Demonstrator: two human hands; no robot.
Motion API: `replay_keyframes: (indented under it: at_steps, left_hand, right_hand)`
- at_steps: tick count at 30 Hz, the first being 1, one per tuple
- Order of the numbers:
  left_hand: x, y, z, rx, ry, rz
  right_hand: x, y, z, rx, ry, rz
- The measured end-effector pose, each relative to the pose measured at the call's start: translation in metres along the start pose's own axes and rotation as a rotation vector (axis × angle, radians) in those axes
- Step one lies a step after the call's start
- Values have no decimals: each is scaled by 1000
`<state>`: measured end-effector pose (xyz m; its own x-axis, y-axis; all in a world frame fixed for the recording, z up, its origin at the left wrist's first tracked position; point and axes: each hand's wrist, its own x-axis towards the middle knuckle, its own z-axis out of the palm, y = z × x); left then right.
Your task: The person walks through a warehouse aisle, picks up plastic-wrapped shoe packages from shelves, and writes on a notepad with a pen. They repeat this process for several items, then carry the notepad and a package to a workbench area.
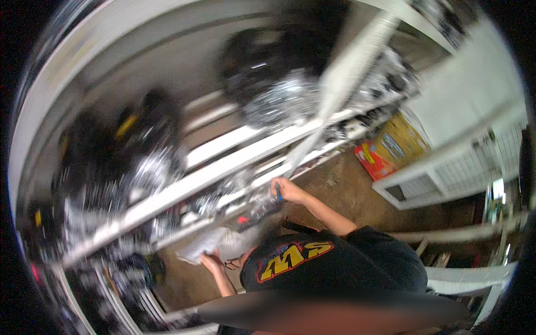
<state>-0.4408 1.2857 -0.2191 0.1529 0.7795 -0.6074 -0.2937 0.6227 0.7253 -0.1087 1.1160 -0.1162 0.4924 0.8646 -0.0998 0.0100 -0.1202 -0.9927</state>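
My left hand (212, 263) is low and left of my body, its fingers closed on the edge of a whitish plastic bag (202, 243). Farther forward, my right hand (288, 190) is closed near the shelf edge. A small blue piece (278, 191) shows at its fingers, but blur hides what it belongs to. Between the hands is a clear plastic package (262, 209) with dark contents, and a small red piece (243, 220) lies beside it. Whether the package touches the right hand I cannot tell.
A white metal rack (184, 192) runs diagonally ahead, bearing clear-wrapped parts (285, 103) and black bundles (257, 64). A slanted white post (357, 58) rises from it. To the right are a red and yellow box (393, 146) and a white slatted cabinet (446, 167) above brown floor (335, 187).
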Motion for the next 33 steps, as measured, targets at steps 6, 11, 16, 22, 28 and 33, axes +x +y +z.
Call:
replay_keyframes:
  at_steps: [6,11,16,22,28,33]
  left_hand:
    - [-33,-109,182,207,-365,-649]
    - [-67,-184,303,266,-1040,-1109]
    - [-125,-240,403,707,-1244,-1007]
    - [-203,-275,498,765,-1340,-1141]
    - [-279,-267,553,728,-1324,-925]
    - [-328,-294,557,399,-1191,-676]
  right_hand:
    - [-122,29,-158,-434,589,109]
    - [-200,20,-256,-668,1379,534]
    - [-282,-24,-354,-782,1715,423]
    - [-271,-155,-468,-1047,1505,245]
    - [-232,-294,-585,-1314,1022,-449]
    - [-166,-296,-711,-1739,487,-722]
